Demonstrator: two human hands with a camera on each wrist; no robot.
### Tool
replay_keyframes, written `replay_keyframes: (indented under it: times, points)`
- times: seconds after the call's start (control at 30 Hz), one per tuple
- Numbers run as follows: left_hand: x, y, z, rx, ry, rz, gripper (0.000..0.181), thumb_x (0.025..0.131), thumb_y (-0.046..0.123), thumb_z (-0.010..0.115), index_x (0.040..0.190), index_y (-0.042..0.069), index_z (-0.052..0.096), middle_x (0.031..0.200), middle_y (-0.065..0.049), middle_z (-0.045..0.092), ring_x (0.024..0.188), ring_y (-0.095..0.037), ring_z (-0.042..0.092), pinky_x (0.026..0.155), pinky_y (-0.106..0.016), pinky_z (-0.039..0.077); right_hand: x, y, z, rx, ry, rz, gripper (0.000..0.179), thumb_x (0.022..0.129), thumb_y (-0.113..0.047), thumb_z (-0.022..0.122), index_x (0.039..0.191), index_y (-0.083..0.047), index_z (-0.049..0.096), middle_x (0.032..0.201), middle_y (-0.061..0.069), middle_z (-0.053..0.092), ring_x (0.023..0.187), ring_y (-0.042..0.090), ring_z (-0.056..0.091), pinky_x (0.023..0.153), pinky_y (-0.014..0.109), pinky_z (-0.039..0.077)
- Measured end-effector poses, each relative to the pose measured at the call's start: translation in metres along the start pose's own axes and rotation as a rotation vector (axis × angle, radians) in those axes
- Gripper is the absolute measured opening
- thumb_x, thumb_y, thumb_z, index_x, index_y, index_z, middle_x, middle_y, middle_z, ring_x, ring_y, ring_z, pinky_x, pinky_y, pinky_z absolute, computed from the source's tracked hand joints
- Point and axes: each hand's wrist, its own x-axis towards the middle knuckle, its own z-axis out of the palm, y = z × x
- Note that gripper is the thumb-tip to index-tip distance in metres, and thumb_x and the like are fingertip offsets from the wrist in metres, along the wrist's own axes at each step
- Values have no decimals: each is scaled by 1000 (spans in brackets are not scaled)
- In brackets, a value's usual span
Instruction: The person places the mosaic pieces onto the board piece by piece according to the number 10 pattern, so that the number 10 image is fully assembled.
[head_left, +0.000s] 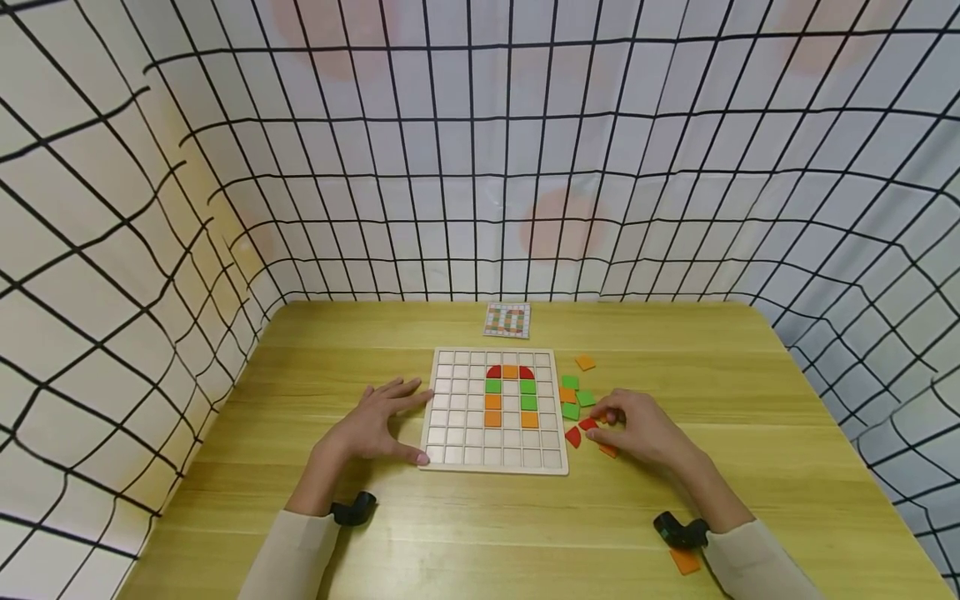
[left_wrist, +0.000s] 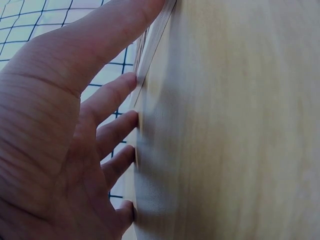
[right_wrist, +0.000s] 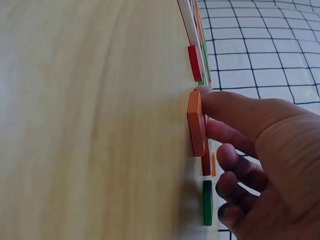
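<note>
A pale wooden grid board [head_left: 457, 433] lies on the table with red, orange and green tiles set in an arch on its right half. My left hand [head_left: 372, 423] is spread at its left side, thumb on the near corner and index fingertip at the edge; the left wrist view shows these fingers [left_wrist: 112, 95] extended. Beside the board's right edge, my right hand [head_left: 637, 425] pinches a red quarter-round tile [head_left: 587, 424] between thumb and index finger. Another red tile [head_left: 573, 437] lies just left of it. An orange tile [right_wrist: 196, 125] overlaps the thumb tip in the right wrist view.
Several green tiles [head_left: 570, 382] and orange tiles lie right of the board. One orange tile [head_left: 585, 362] sits farther back, another orange tile [head_left: 684, 561] near my right wrist. A patterned card [head_left: 507, 321] lies behind the board. Grid-lined white walls [head_left: 450, 150] enclose the table.
</note>
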Motion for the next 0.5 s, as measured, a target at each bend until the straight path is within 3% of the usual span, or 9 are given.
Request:
replay_keyframes:
  times: [0.23, 0.5]
  points:
    - [0, 0, 1, -1, -5, -8, 107, 67, 71, 85, 158, 31, 44, 170, -7, 30, 158, -40, 20, 122, -75, 4, 0, 3, 1, 15, -9, -22, 19, 87, -22, 84, 103, -13, 79, 80, -7, 56, 75, 14, 52, 64, 21, 41]
    - [0, 2, -1, -14, 0, -13, 107, 67, 69, 86, 157, 30, 45, 170, -7, 30, 159, -39, 19, 123, -74, 4, 0, 3, 0, 23, -5, -13, 9, 91, -17, 80, 100, -19, 78, 82, -9, 58, 77, 11, 53, 68, 22, 45]
